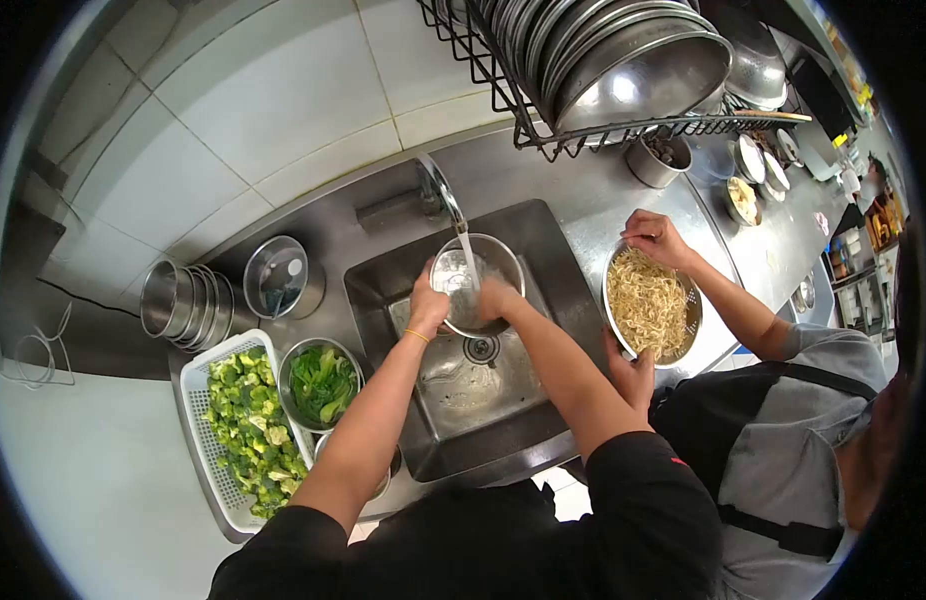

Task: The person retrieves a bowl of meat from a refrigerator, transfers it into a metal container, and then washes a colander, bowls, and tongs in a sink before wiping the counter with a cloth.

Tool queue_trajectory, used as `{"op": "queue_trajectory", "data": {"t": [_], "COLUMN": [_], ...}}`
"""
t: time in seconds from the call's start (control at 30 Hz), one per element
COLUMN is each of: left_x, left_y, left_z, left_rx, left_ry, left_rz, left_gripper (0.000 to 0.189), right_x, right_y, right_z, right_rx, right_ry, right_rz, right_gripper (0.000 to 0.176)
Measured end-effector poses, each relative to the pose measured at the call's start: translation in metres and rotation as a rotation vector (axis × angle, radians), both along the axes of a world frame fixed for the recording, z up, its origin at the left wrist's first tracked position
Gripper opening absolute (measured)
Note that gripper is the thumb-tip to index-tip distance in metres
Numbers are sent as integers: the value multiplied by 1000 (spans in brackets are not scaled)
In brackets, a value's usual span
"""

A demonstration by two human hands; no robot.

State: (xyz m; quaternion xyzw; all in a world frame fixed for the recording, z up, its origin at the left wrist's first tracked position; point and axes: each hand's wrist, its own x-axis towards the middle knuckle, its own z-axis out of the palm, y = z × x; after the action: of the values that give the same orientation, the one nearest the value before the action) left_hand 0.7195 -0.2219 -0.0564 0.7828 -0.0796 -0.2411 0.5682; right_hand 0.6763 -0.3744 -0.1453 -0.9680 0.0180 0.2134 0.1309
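A round metal bowl point(451, 272) is held over the sink point(473, 400), under the running faucet point(445, 192). My left hand point(429, 302) grips its left rim, the thumb at the edge. Inside the bowl, at its right side, is my right hand point(497, 298); its fingers are smeared by motion and splashing water. The water stream point(472, 258) falls into the bowl. Whether anything else lies in the bowl I cannot make out.
At right, a co-worker's hands hold a colander of bean sprouts point(647, 302). Left of the sink stand a white basket of broccoli point(248, 430), a bowl of leafy greens point(323, 382), a metal pot point(283, 275) and stacked bowls point(173, 300). A dish rack point(583, 135) hangs above.
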Motion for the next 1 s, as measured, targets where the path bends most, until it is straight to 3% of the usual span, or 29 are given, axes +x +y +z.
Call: {"op": "queue_trajectory", "data": {"t": [0.03, 0.1, 0.13, 0.17, 0.23, 0.27, 0.33, 0.37, 0.43, 0.5, 0.57, 0.63, 0.7, 0.77, 0.83, 0.9, 0.97, 1.0], "left_x": [-2, 0, 6, 5, -5, -1, 20, 25, 24, 23, 32, 42, 50, 54, 58, 72, 82, 74], "left_y": [1, -4, -9, -11, -18, -18, -9, -2, 1, -5, -9, -8, -9, -17, -28, -33, -39, -46], "left_z": [0, 2, -11, -25, -23, -31, -47, -55, -35, -28, -26, -20, -8, -6, 2, -4, 3, 6], "left_rx": [3, 37, 122, 123, 226, 222, 130, 46, 91, 145, 182, 226, 214, 296, 432, 491, 813, 908], "left_ry": [5, -166, -371, -369, -497, -445, -383, -318, -272, -271, -277, -275, -144, -277, -300, -296, -391, -542], "left_rz": [3, 33, 32, 29, 67, 67, 29, -5, 1, 25, -43, -102, -142, -168, -234, -322, -818, -960], "left_gripper": [63, 67, 69, 69, 69, 69, 73, 78, 76, 74, 72, 69, 64, 60, 59, 58, 54, 41], "right_x": [-6, -10, -18, -13, -1, -8, -28, -34, -38, -44, -50, -48, -43, -45, -43, -48, -46, -45], "right_y": [3, 3, 17, 29, 46, 46, 47, 36, 11, 31, 63, 33, -7, 14, 49, 39, -5, -18], "right_z": [-2, -2, 16, 32, 49, 45, 33, 31, 41, 38, 48, 20, -8, 19, 53, 22, -30, -9], "right_rx": [3, -478, -602, -601, 363, 361, 742, 747, -60, -20, 713, 633, -358, -348, 260, 299, -579, -712], "right_ry": [5, -647, -523, -520, 315, 315, 110, 116, 7, -89, -127, -123, -286, -431, 113, 49, -380, -748], "right_rz": [3, 42, 16, 14, -328, -333, -401, -401, 102, 18, -183, -69, 252, 195, -80, -75, 464, 618], "right_gripper": [39, 42, 45, 45, 55, 55, 67, 67, 71, 73, 73, 69, 59, 54, 47, 38, 36, 26]}}
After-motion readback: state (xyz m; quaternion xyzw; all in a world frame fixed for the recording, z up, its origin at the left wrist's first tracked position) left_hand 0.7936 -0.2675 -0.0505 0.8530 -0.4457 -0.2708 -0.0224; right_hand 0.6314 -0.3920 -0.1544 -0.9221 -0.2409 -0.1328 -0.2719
